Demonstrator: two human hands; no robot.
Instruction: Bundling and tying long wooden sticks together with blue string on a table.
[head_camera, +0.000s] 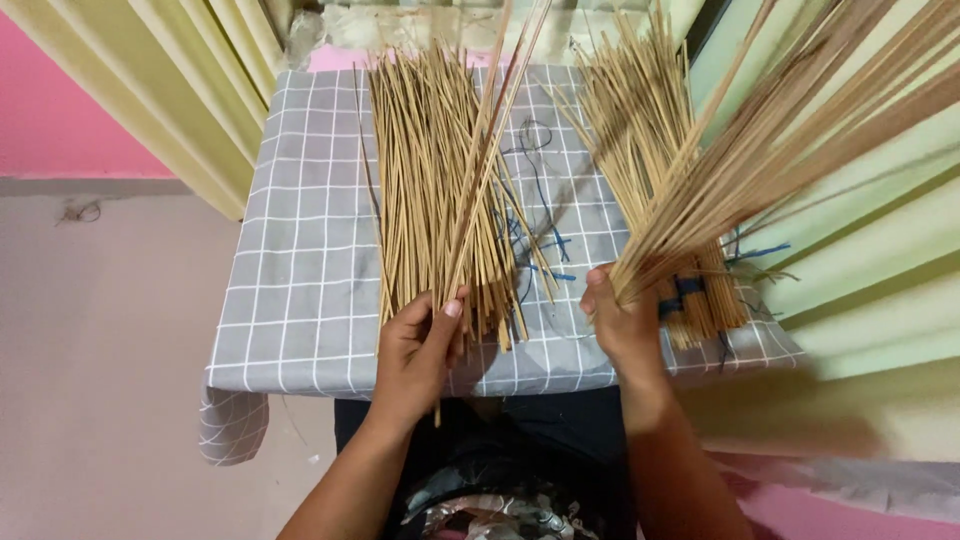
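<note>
A small table w/ a grey checked cloth (300, 290) sits in the middle. On the cloth's middle lies a loose pile of thin sticks (420, 190). The left hand (418, 350) is at the near edge of the cloth, fingers pinched on a few sticks (490, 150) that point up & away. The right hand (622, 325) is at the cloth's near right side, closed tight on a big bunch of sticks (790, 130) fanning up to the right. Under that bunch, on the cloth's right side, lies a tied bundle (640, 130) w/ blue string (685, 290). More blue string (545, 240) lies btw the piles. The hands are apart.
</note>
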